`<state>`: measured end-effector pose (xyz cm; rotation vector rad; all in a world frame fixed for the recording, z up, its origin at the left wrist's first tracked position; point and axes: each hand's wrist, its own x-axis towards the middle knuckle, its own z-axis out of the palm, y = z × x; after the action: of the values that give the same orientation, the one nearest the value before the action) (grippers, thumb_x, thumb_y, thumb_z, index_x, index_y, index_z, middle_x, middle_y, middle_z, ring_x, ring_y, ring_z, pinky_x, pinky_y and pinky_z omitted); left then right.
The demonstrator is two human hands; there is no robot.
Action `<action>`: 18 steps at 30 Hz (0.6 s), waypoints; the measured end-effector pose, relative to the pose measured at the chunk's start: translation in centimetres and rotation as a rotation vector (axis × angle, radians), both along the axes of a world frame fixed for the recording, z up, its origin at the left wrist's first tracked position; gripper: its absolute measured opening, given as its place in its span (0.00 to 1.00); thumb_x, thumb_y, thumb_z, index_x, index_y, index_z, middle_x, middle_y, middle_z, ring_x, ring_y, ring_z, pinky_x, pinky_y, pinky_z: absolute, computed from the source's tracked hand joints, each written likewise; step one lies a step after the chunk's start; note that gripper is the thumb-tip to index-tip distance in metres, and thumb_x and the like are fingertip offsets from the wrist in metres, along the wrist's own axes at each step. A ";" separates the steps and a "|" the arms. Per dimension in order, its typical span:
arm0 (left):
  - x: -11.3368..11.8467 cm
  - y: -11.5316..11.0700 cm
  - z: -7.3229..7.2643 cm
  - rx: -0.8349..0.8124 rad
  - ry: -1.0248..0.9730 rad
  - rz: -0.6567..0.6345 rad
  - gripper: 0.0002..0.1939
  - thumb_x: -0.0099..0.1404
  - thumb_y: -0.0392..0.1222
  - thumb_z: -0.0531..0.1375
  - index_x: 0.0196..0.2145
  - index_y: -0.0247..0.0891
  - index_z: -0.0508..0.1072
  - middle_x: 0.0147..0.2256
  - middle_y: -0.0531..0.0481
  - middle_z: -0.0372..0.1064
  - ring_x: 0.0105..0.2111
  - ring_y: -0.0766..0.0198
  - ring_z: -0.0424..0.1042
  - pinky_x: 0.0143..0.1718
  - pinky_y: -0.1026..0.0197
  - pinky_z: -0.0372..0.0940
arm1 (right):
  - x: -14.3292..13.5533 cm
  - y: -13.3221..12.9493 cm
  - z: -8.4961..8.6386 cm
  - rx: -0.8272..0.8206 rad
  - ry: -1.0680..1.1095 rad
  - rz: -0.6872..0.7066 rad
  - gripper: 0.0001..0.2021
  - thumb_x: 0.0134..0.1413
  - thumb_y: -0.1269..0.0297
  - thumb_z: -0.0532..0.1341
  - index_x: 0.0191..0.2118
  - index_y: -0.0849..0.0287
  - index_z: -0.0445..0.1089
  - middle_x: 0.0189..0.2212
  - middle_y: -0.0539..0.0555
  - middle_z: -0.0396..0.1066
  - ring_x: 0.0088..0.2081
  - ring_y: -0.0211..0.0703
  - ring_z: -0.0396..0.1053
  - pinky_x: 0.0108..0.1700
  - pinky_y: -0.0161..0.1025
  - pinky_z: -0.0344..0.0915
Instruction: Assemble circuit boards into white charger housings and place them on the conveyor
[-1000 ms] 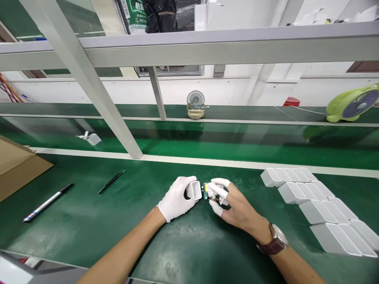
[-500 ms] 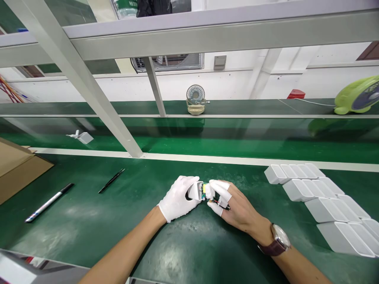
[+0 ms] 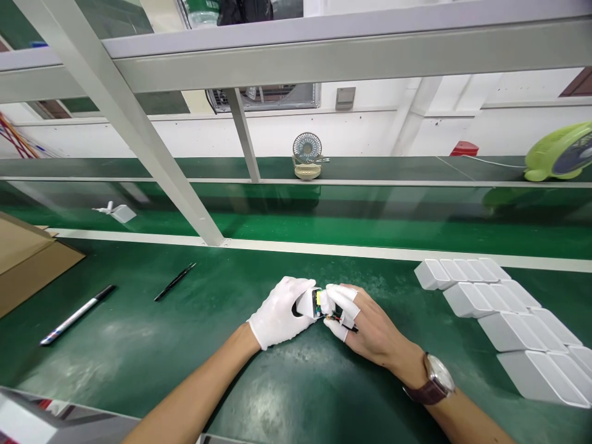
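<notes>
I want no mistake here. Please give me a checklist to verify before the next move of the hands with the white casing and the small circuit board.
1. Left hand grips the white casing: ok.
2. Right hand fingertips hold the circuit board at the casing's open end: ok.
3. Board seated fully inside: cannot tell, fingers hide it.
4. Red and black wires free of the casing edge: cannot tell.
5. Empty casings set apart at the right: ok.

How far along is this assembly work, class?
Done: one white unit lies on the belt. In hand: left hand holds a white housing while right hand presses a circuit board in, partly seated. Left: empty housings wait at right.
</notes>
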<state>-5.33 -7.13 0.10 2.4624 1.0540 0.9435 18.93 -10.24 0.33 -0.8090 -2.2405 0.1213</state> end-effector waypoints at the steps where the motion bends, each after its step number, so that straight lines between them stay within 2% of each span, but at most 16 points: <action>1: 0.0 0.0 0.0 0.000 -0.001 -0.002 0.32 0.60 0.40 0.65 0.60 0.44 0.62 0.52 0.45 0.70 0.50 0.55 0.68 0.51 0.50 0.69 | 0.0 0.0 0.0 0.002 0.000 -0.002 0.34 0.62 0.72 0.62 0.69 0.62 0.49 0.57 0.65 0.65 0.59 0.56 0.62 0.62 0.59 0.64; 10: -0.1 0.1 0.0 0.004 -0.007 -0.014 0.32 0.60 0.39 0.65 0.60 0.44 0.62 0.52 0.45 0.70 0.50 0.55 0.68 0.51 0.50 0.69 | 0.2 0.0 -0.4 -0.025 -0.025 -0.004 0.32 0.63 0.71 0.62 0.68 0.63 0.50 0.58 0.65 0.64 0.59 0.56 0.61 0.62 0.59 0.64; 18: 0.0 0.0 -0.1 0.017 -0.016 -0.010 0.31 0.59 0.38 0.65 0.59 0.44 0.63 0.52 0.45 0.71 0.49 0.54 0.70 0.50 0.49 0.69 | 0.2 0.0 -0.4 -0.036 -0.024 -0.007 0.34 0.63 0.70 0.61 0.70 0.60 0.48 0.58 0.65 0.65 0.59 0.58 0.63 0.61 0.60 0.65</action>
<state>-5.38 -7.10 0.01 2.4675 1.0318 0.9718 19.10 -10.23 -0.10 -0.8419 -2.2637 0.1494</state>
